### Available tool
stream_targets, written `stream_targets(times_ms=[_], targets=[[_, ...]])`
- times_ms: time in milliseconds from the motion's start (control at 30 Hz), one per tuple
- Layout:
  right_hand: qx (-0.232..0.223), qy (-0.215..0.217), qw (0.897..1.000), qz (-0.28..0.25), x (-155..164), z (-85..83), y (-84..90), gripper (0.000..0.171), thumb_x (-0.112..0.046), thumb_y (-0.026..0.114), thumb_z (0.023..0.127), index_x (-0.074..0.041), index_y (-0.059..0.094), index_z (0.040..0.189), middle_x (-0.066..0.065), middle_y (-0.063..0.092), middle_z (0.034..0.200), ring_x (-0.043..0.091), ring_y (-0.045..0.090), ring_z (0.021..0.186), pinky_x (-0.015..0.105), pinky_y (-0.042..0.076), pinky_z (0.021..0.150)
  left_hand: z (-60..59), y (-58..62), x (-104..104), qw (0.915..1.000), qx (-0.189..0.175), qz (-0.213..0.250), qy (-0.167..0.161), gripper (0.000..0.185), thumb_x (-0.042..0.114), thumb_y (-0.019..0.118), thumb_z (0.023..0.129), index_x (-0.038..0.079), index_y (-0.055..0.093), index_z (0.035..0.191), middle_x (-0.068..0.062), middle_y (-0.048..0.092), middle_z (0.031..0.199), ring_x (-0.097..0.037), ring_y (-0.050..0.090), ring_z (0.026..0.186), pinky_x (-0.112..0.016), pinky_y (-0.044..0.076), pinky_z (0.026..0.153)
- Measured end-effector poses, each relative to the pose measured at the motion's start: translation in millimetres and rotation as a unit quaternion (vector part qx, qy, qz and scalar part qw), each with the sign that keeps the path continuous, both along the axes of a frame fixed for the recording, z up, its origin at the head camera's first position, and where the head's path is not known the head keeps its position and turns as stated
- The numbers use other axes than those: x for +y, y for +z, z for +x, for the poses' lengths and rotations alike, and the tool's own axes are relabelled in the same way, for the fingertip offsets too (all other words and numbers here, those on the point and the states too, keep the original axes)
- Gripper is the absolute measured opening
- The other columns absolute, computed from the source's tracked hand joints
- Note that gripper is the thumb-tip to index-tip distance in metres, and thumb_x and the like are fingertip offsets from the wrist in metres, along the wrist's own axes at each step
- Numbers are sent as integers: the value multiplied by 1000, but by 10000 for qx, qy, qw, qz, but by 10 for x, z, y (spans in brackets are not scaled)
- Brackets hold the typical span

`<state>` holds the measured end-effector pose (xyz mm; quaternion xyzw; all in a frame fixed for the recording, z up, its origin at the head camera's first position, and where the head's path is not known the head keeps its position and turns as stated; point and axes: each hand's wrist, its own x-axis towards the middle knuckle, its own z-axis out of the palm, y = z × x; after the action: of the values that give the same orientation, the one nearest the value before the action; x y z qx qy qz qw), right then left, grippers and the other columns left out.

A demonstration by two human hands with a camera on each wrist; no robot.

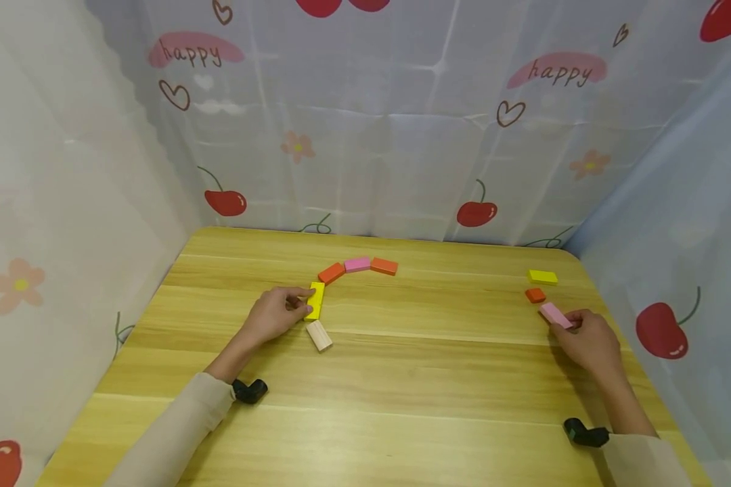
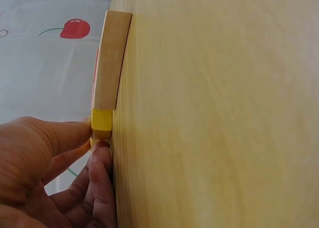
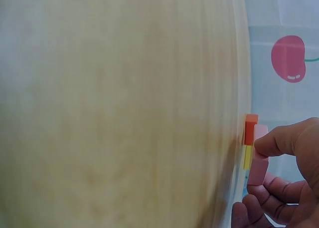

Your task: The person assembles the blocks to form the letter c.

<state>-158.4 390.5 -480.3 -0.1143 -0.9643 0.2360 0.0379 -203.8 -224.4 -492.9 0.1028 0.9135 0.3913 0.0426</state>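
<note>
A five-block arc lies mid-worktop, the left hand [image 1: 274, 315] pinching its yellow block [image 1: 315, 300] at 10 o'clock; the right hand [image 1: 591, 339] pinches a pink block [image 1: 555, 315] at 3 o'clock, two spares unplaced.

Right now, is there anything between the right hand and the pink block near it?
No. The right hand already pinches the pink block; the orange block and yellow block lie beyond it.
</note>
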Motion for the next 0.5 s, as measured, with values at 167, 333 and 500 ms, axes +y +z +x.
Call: stream_targets(times_ms=[167, 333, 500], targets=[[84, 78, 9999, 71, -77, 9, 13, 53, -32, 71, 100, 14, 62, 125, 35, 67, 115, 45, 65, 97, 39, 44, 73, 3, -7, -1, 10000, 2, -2, 18, 39, 28, 77, 101, 18, 75, 139, -2, 80, 104, -16, 70, 90, -30, 49, 69], [67, 142, 9999, 63, -133, 3, 37, 54, -33, 71, 100, 14, 62, 126, 34, 66, 116, 44, 64, 98, 39, 44, 74, 0, -7, 1, 10000, 20, -1, 12, 39, 27, 77, 101, 17, 75, 139, -2, 80, 103, -16, 68, 87, -29, 48, 66], [43, 184, 9998, 22, -169, -2, 36, 55, -34, 70, 101, 14, 62, 127, 34, 66, 117, 45, 65, 101, 41, 45, 76, -1, -6, 5, 10000, 46, -26, 3, 39, 27, 77, 101, 17, 75, 139, -2, 80, 103, -16, 68, 88, -29, 48, 67]])
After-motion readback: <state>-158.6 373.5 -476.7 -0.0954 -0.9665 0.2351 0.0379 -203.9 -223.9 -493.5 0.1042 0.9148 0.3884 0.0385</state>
